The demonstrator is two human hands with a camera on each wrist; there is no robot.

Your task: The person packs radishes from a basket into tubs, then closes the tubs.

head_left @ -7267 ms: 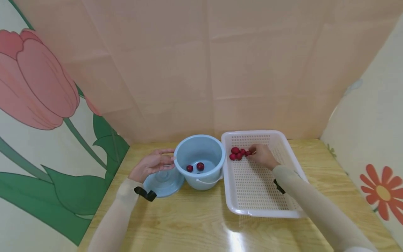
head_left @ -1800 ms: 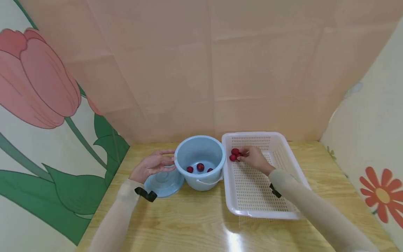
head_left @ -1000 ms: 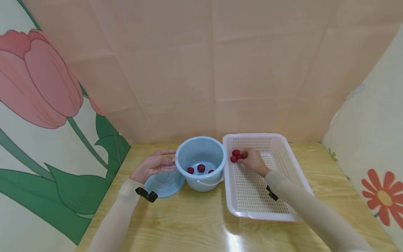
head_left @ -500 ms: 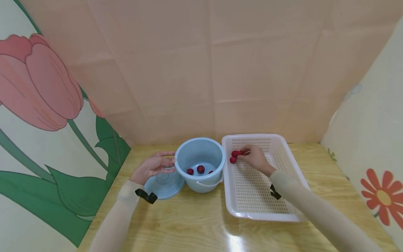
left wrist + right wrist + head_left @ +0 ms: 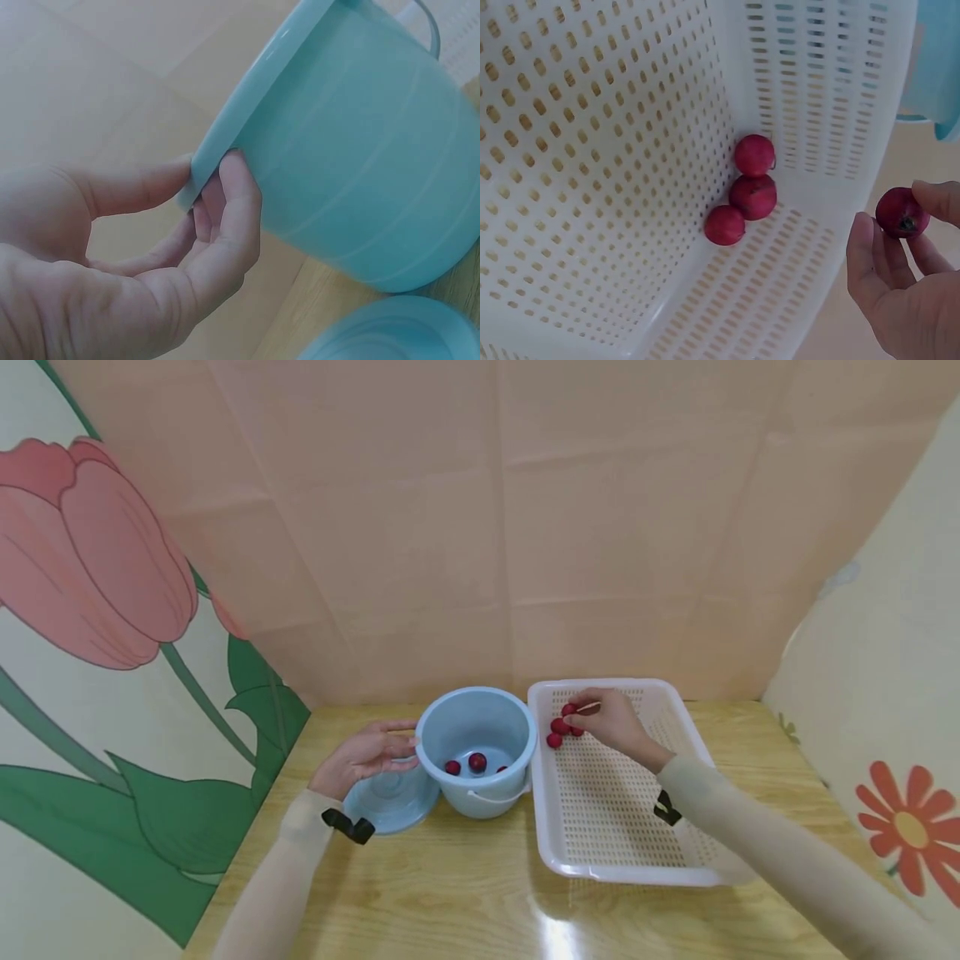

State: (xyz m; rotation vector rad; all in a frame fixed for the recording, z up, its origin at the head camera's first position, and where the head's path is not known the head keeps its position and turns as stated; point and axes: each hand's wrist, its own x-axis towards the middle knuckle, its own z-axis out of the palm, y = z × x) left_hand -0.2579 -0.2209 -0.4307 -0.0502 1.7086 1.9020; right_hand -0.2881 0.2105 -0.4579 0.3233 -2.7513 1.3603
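My left hand (image 5: 366, 758) pinches the rim of a light blue bucket (image 5: 352, 150) between thumb and fingers. The bucket stands upright, with 3 red radishes (image 5: 477, 762) visible at its bottom. To its right is a white perforated plastic basket (image 5: 551, 827). Above the basket's far left part, my right hand (image 5: 617, 725) holds a small round radish (image 5: 901, 213) between thumb and fingers, lifted off the basket's floor. Below it, 3 more radishes (image 5: 753, 196) lie together in the basket's corner.
A light blue lid (image 5: 393, 802) lies on the wooden table (image 5: 450, 885) left of the bucket, partly under my left hand. The bucket's white handle (image 5: 498, 797) hangs down in front. A pinkish-tan sheet (image 5: 495, 527) covers the back wall; painted walls flank the table.
A third radish has come into view in the bucket, and fewer lie in the basket. Over the last second my right hand has lifted one radish. My left hand has stayed on the rim.
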